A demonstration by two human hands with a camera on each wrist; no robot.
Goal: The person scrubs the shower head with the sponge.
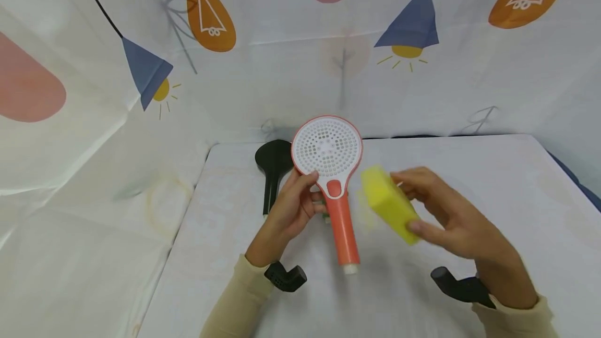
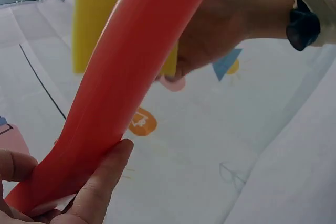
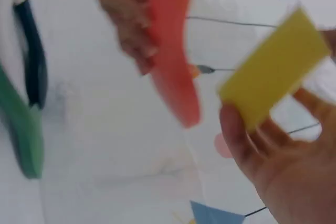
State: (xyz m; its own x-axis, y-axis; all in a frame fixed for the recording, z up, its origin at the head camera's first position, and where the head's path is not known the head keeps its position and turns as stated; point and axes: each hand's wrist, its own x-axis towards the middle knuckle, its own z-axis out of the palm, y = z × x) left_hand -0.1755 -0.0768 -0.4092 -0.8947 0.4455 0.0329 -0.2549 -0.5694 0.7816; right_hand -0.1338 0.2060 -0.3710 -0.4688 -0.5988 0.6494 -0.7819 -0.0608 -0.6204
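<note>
My left hand [image 1: 292, 207] holds an orange-red shower head [image 1: 344, 226] by its neck, with the white nozzle face up and the handle slanting down towards me. In the left wrist view the thumb and fingers lie around the red handle [image 2: 126, 56]. To the right, my right hand [image 1: 453, 220] pinches a yellow sponge [image 1: 391, 205] between thumb and fingers. Its tilted block is a short gap away from the shower head, slightly blurred. In the right wrist view the sponge [image 3: 275, 69] shows a broad flat side.
A dark shower head [image 1: 275, 158] lies on the white-covered table [image 1: 225, 275] behind my left hand. Next to it in the right wrist view is a green handle [image 3: 26, 137], mostly hidden in the head view. A white printed cloth [image 1: 281, 82] hangs at the back and left.
</note>
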